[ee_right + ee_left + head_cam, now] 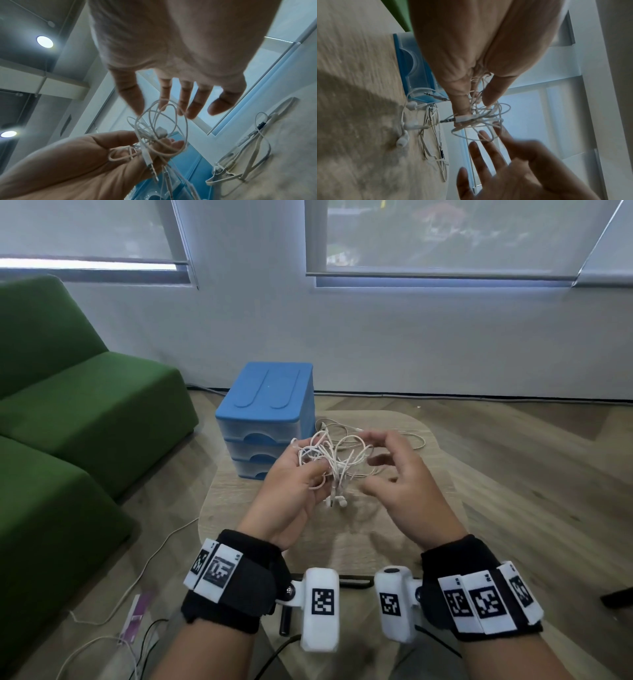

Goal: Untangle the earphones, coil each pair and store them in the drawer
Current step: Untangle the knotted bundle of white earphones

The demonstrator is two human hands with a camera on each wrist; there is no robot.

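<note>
A tangle of white earphones (329,460) is held above the small wooden table (428,508). My left hand (294,491) grips the bundle (481,113) between thumb and fingers, palm up. Its earbuds and a jack plug (337,501) dangle below the fist. My right hand (394,474) hovers just right of the loops (161,128) with its fingers spread and straight, holding nothing. A second, flatter beige earphone cable (243,155) lies loose on the table behind. The blue drawer unit (267,419) stands at the table's back left, its three drawers shut.
A green sofa (68,412) fills the left side. Loose cables (113,604) run over the wooden floor at lower left. Behind the table a white wall rises under windows with roller blinds (445,241).
</note>
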